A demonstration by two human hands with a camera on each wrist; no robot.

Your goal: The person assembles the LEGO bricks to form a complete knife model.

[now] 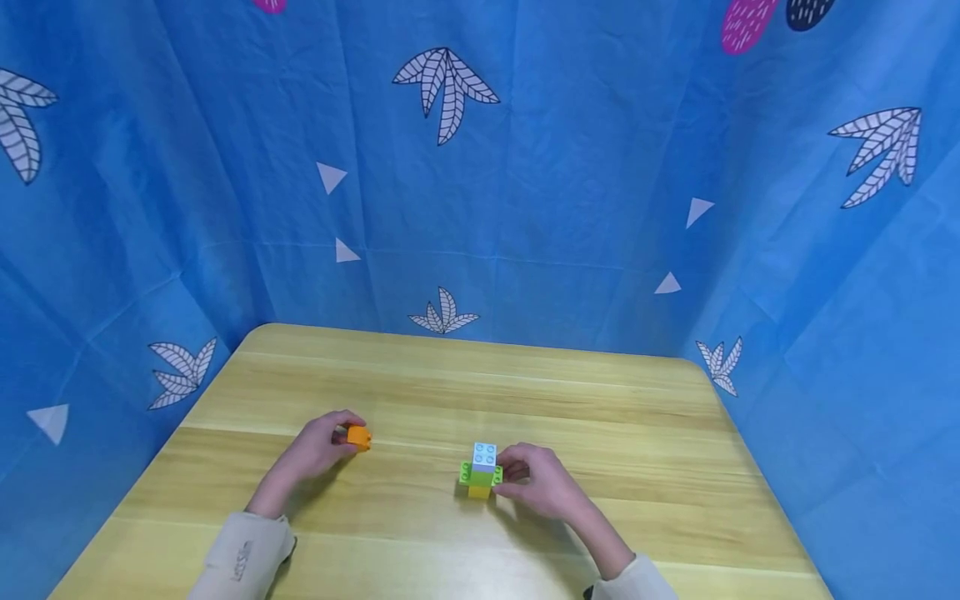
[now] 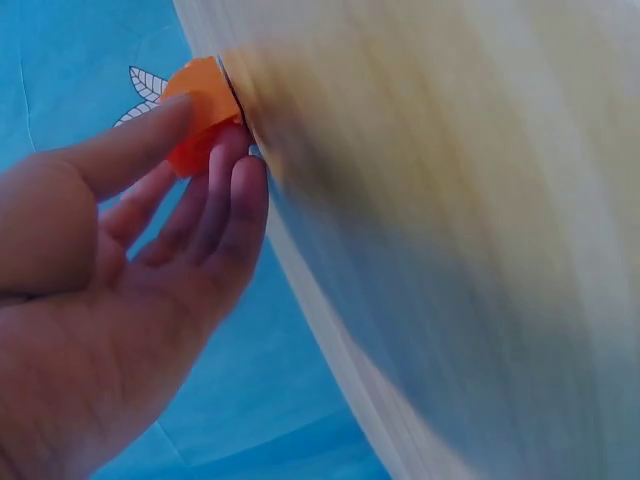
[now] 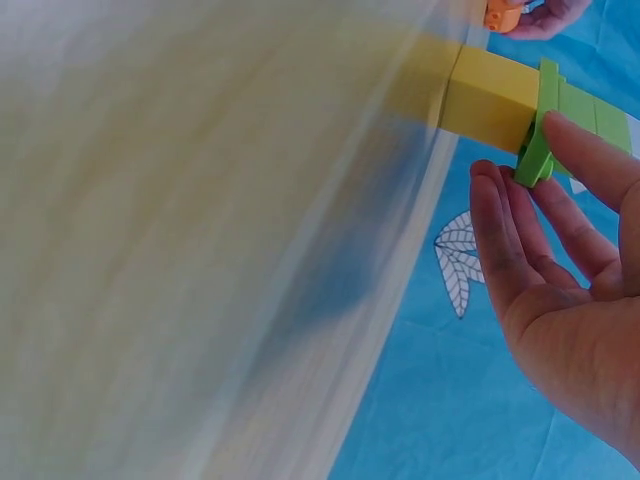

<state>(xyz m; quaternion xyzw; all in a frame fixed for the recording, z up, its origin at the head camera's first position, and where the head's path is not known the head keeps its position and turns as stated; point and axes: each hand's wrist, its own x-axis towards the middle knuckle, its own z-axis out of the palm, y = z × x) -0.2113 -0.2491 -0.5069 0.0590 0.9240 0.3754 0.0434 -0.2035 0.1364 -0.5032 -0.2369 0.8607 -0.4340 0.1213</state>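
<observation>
On the left, my left hand (image 1: 318, 446) pinches a small orange toy brick (image 1: 359, 437) between thumb and fingers. In the left wrist view the brick (image 2: 205, 95) is at the table surface, its far side partly covered by the thumb. Near the middle of the table stands a stack of toy bricks (image 1: 482, 473): a yellow base, a wider light-green plate, green above, and a pale blue brick with studs on top. My right hand (image 1: 543, 479) holds the right end of the green plate (image 3: 540, 125), thumb on one side and fingers on the other. The yellow brick (image 3: 490, 97) rests on the table.
The light wooden table (image 1: 600, 400) has rounded far corners. A blue curtain (image 1: 570, 208) with leaf and triangle prints hangs behind it and along both sides.
</observation>
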